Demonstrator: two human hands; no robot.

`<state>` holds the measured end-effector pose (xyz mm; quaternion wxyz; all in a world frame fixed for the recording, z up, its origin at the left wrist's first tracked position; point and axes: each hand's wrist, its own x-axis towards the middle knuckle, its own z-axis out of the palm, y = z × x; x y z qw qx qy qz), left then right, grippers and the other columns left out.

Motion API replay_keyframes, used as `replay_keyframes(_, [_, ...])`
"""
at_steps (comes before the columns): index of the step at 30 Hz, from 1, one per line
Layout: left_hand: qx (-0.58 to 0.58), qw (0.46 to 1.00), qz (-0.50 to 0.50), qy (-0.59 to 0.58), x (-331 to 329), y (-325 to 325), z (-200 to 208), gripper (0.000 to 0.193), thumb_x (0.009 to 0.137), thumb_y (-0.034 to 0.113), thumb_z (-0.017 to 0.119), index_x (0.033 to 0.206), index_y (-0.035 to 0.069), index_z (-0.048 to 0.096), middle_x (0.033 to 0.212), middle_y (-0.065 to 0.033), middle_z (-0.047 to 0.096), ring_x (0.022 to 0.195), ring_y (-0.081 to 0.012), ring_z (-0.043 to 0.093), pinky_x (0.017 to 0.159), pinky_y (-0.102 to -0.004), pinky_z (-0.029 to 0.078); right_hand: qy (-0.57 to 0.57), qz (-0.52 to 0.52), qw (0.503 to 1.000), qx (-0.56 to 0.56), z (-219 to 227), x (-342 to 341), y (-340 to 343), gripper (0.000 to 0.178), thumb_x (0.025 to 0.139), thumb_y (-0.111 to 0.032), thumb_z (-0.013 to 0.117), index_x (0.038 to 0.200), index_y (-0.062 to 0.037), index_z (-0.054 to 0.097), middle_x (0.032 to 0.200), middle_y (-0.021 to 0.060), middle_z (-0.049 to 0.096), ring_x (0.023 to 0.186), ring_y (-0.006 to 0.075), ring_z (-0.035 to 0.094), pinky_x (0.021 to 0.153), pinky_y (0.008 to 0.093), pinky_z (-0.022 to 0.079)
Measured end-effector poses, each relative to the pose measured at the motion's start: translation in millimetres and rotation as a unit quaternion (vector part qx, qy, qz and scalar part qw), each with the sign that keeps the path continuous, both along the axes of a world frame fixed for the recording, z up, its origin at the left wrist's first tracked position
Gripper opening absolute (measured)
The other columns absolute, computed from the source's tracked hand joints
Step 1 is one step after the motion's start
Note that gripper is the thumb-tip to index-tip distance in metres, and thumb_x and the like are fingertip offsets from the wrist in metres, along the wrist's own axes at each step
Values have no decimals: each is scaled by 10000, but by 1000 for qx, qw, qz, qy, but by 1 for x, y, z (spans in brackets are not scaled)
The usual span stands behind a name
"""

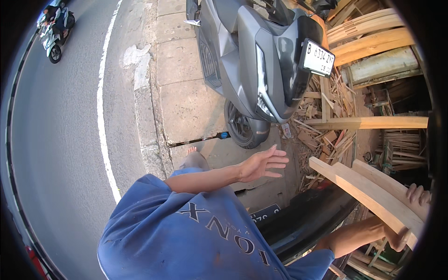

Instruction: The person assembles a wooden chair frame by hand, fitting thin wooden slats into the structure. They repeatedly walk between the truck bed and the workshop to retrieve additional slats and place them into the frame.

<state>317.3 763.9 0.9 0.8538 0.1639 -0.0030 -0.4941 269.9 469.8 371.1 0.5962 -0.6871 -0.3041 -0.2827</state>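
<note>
My left hand (265, 165) is stretched out over the pavement with its fingers apart, holding nothing. It is just below the front wheel of a parked grey scooter (247, 60). At the right, my right hand (398, 238) grips curved wooden planks (366, 186), pale and freshly cut, lying side by side. The thumb side shows on the near edge. Fingertips curl over the far edge and seem to belong to the same hand; its middle is hidden by the wood. The planks' free ends point toward my left hand.
Wood offcuts (326, 135) litter the ground right of the scooter. Long curved boards (373, 44) are stacked at the upper right, and a beam (373, 122) lies across. A dark vehicle's bumper (303, 219) is beside me. Left of the curb, a motorbike (55, 35) is on the road.
</note>
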Motion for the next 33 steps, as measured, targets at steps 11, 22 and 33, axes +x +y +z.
replay_keyframes(11, [-6, 879, 444, 171, 127, 321, -47, 666, 1025, 522, 432, 1557, 162, 254, 1606, -127, 296, 1446, -368, 344, 1140, -587, 374, 23, 431, 881, 192, -235, 291, 435, 1093, 707, -191, 877, 1537, -64, 178, 1120, 124, 491, 929, 285, 596, 775, 428, 504])
replay_keyframes(22, [22, 903, 405, 142, 362, 502, -48, 742, 1019, 552, 427, 1572, 110, 205, 1589, -129, 327, 1435, -354, 354, 1144, -549, 346, 81, 314, 908, 266, -240, 504, 624, 1224, 729, -261, 887, 1579, -122, 18, 1164, 163, 498, 986, 300, 652, 825, 436, 609])
replay_keyframes(33, [143, 847, 469, 206, 697, 610, -117, 478, 1056, 303, 351, 1315, -88, 443, 1299, -261, 544, 1218, -396, 541, 1077, -491, 434, 108, 376, 906, 163, -297, 840, 731, 928, 753, -116, 757, 1505, -1, 226, 961, 147, 596, 837, 247, 657, 744, 380, 578])
